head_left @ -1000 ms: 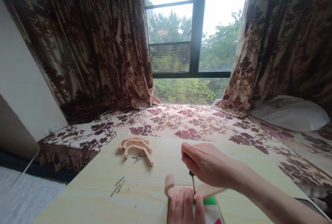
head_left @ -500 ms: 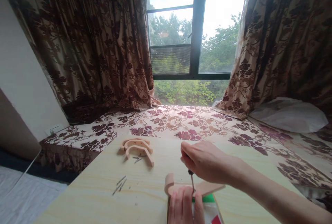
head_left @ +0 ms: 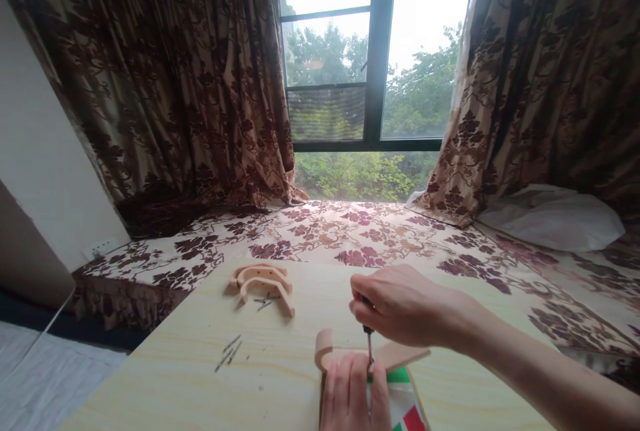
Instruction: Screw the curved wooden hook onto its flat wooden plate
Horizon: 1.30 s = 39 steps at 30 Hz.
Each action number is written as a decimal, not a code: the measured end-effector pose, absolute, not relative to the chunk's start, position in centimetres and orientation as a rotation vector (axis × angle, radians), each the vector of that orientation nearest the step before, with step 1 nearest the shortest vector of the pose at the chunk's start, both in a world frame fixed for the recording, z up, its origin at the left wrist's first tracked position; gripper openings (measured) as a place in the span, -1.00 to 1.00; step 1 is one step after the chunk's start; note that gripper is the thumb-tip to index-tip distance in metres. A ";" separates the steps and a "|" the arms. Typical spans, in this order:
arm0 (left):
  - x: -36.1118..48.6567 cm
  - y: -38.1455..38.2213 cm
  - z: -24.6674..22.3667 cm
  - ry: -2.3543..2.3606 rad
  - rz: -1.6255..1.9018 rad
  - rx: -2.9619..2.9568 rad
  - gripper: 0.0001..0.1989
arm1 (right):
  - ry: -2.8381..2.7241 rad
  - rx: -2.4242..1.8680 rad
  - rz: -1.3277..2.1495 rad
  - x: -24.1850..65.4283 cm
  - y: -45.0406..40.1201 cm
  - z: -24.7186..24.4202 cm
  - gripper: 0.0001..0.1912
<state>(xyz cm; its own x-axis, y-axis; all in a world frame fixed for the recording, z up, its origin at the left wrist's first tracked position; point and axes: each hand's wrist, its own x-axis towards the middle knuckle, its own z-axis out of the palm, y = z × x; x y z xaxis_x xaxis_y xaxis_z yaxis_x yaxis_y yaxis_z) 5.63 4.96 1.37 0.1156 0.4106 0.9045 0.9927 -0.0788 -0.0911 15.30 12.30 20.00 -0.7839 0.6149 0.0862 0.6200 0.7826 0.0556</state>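
Observation:
My right hand (head_left: 387, 304) is closed around the dark handle of a screwdriver (head_left: 370, 344), whose thin metal shaft points down beside my left fingertips. My left hand (head_left: 355, 394) presses on a curved wooden piece (head_left: 403, 354), its fingers close together over the middle. Under that piece lies a flat object with green, white and red areas (head_left: 413, 418), partly covered by my left hand. The screwdriver tip and whatever it meets are too small to make out.
Curved wooden pieces (head_left: 265, 274) rest at the back left of the pale wooden table (head_left: 165, 378), with a few screws beside them. More screws (head_left: 229, 353) lie nearer. Patterned cloth (head_left: 320, 231) spreads behind, below a window (head_left: 375, 104) between curtains (head_left: 225, 84).
My right hand has turned slightly on the screwdriver, showing more of its handle. The whole view has shifted a little; the wooden piece and my left hand stay together.

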 end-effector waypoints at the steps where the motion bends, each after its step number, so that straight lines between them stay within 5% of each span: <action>1: 5.6 4.9 1.3 -1.413 -0.932 -1.621 -0.66 | -2.914 -0.985 -0.135 15.3 12.2 20.2 -0.78; 30: 5.6 4.6 0.9 -1.422 -0.989 -1.740 -0.64 | -2.850 -1.041 -0.039 15.5 13.0 19.1 -0.82; 39: 7.1 6.6 0.6 -1.329 -1.298 -1.352 -0.77 | -2.931 -0.922 0.013 15.8 13.0 20.0 -0.83</action>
